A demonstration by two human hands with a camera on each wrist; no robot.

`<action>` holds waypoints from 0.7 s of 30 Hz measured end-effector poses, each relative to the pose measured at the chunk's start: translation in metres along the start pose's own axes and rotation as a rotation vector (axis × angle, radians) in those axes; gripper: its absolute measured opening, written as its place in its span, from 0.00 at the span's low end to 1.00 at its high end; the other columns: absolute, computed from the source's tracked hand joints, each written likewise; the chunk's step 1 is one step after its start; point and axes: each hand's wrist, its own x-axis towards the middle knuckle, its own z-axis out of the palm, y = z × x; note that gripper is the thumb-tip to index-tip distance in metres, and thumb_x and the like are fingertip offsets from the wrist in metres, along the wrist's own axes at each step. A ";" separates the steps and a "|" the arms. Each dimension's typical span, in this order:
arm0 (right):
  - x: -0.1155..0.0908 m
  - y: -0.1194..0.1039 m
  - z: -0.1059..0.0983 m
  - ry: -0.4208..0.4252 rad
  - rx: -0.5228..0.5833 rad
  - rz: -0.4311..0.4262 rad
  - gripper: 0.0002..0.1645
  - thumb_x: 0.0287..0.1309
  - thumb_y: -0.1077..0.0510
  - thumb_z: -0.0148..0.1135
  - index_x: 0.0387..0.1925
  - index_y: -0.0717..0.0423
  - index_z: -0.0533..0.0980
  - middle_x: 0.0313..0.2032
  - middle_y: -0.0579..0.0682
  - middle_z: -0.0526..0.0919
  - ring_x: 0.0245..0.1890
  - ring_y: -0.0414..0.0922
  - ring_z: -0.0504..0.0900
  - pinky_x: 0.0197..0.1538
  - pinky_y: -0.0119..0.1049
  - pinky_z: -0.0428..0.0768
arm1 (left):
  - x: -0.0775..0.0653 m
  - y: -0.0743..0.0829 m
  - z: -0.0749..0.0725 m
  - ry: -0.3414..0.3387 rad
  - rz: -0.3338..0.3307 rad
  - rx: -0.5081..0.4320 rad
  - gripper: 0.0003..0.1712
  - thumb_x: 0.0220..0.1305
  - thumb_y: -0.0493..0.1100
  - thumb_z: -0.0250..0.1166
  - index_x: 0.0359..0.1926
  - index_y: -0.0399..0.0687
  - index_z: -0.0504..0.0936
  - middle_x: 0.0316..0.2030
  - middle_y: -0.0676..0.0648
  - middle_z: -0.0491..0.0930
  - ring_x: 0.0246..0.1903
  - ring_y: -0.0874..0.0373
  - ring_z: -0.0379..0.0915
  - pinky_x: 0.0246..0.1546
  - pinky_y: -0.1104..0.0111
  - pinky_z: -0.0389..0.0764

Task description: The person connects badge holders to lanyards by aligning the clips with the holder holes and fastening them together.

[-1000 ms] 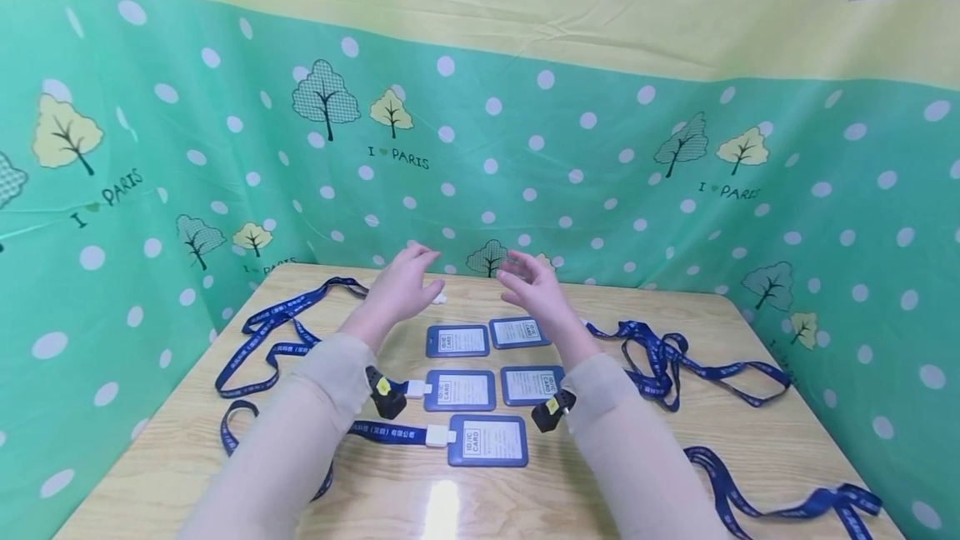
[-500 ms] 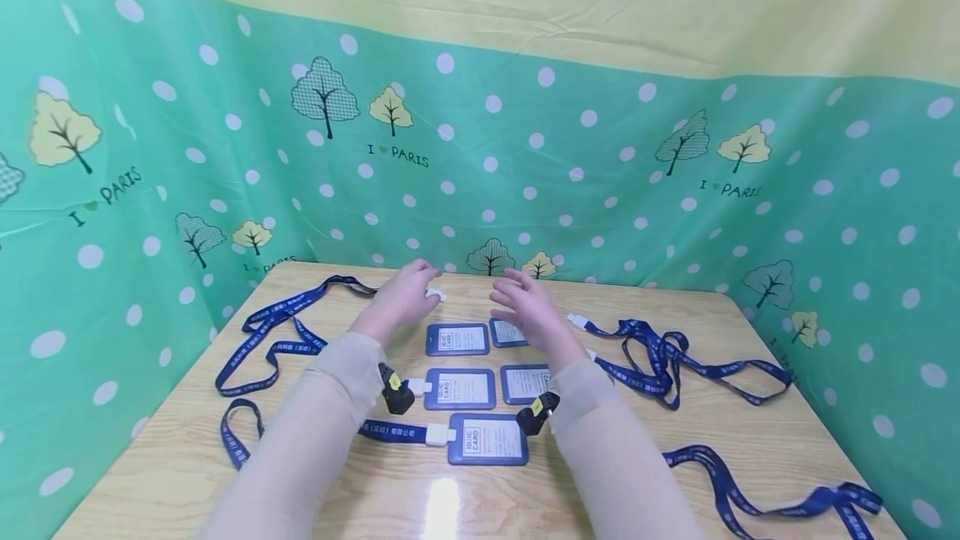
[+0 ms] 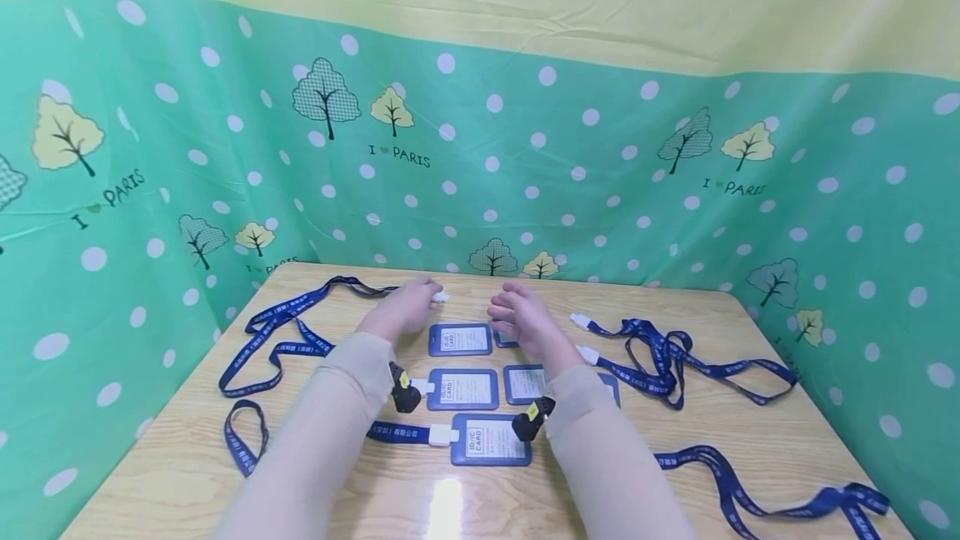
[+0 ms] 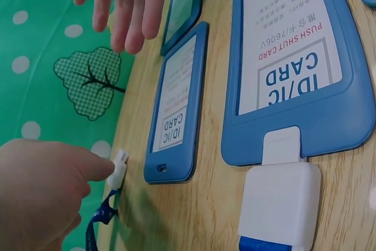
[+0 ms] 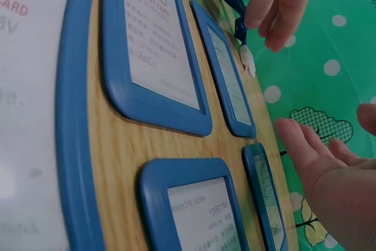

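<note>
My left hand (image 3: 407, 308) is lowered at the table's far side, fingers loosely bent. Its fingertips are right at the white clip (image 4: 118, 170) of a blue lanyard (image 3: 288, 309). Beside that clip lies a blue card holder (image 3: 461, 340) with nothing attached to its slot. My right hand (image 3: 527, 322), fingers parted and holding nothing, hovers over another holder (image 3: 506, 338), partly hiding it. Closer to me, a holder (image 3: 463, 390) and the nearest holder (image 3: 491, 440) are joined to lanyards by white clips. A further holder (image 3: 525, 384) lies to their right.
Right of the holders, bunched blue lanyards (image 3: 660, 357) end in white clips (image 3: 588, 354). Another lanyard (image 3: 723, 482) trails toward the right front. One more holder (image 3: 611, 387) shows behind my right wrist. A green patterned curtain (image 3: 480, 157) hangs behind the wooden table (image 3: 360, 507).
Both hands have come down toward the table. The left has moved right, to the far clip; the right has shifted slightly left, uncovering the lanyard clips on the right.
</note>
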 end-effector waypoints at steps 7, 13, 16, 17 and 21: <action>0.005 0.007 0.003 -0.010 -0.010 0.019 0.34 0.77 0.57 0.47 0.78 0.58 0.53 0.69 0.66 0.66 0.66 0.61 0.72 0.64 0.50 0.76 | -0.003 0.003 0.003 -0.073 0.000 0.074 0.27 0.77 0.37 0.49 0.74 0.40 0.65 0.76 0.39 0.59 0.74 0.40 0.54 0.74 0.49 0.55; 0.003 0.006 0.004 0.005 -0.004 0.033 0.32 0.79 0.55 0.46 0.77 0.57 0.55 0.69 0.64 0.68 0.65 0.60 0.73 0.63 0.50 0.78 | -0.004 0.009 0.004 -0.110 -0.047 0.051 0.28 0.76 0.35 0.48 0.75 0.43 0.65 0.77 0.41 0.57 0.75 0.42 0.52 0.74 0.50 0.53; 0.002 0.006 0.004 0.008 -0.002 0.034 0.32 0.79 0.54 0.46 0.77 0.57 0.55 0.69 0.64 0.68 0.65 0.60 0.74 0.63 0.50 0.77 | -0.004 0.010 0.004 -0.117 -0.041 0.077 0.27 0.77 0.37 0.47 0.74 0.42 0.66 0.76 0.40 0.59 0.74 0.42 0.55 0.74 0.50 0.56; 0.002 0.006 0.004 0.009 -0.006 0.034 0.32 0.79 0.54 0.46 0.77 0.57 0.55 0.69 0.64 0.68 0.64 0.59 0.74 0.63 0.50 0.77 | -0.004 0.010 0.004 -0.117 -0.036 0.089 0.27 0.78 0.37 0.46 0.74 0.41 0.67 0.75 0.40 0.60 0.73 0.41 0.56 0.74 0.50 0.57; 0.002 0.006 0.002 0.004 -0.021 0.031 0.32 0.79 0.54 0.47 0.77 0.57 0.55 0.69 0.63 0.67 0.64 0.59 0.74 0.63 0.50 0.77 | -0.005 0.010 0.004 -0.123 -0.024 0.109 0.25 0.79 0.39 0.45 0.72 0.39 0.69 0.74 0.39 0.61 0.72 0.40 0.58 0.73 0.50 0.58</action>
